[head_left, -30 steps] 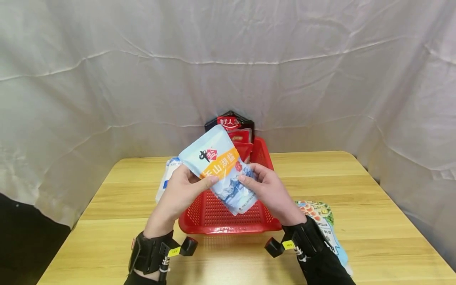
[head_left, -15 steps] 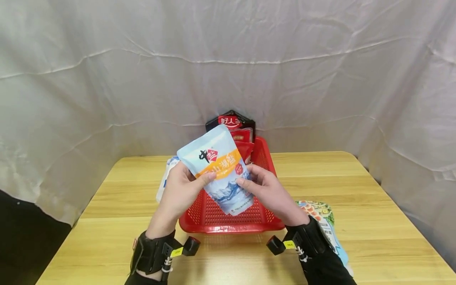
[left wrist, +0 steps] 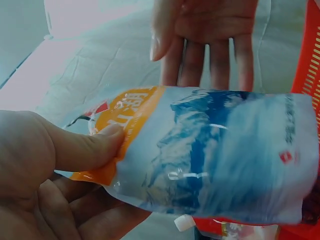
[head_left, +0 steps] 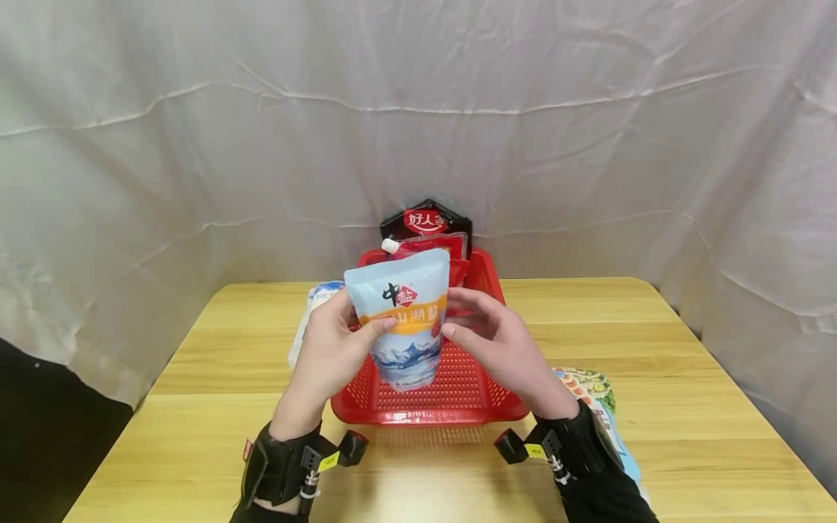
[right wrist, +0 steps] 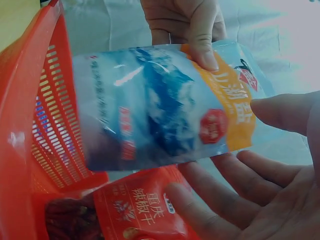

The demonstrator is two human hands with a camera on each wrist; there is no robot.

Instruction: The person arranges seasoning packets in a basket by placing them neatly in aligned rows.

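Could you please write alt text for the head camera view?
A left hand holds a blue salt pouch upright over a red basket on a wooden table, the right hand open beside it.

One red basket. Two hands: left, right. One blue salt pouch. One red pouch and one black pouch in the basket. One white pack and one colourful pack on the surface.

Left hand gripping upright salt pouch, right hand beside it, over red basket, mid-tabletop
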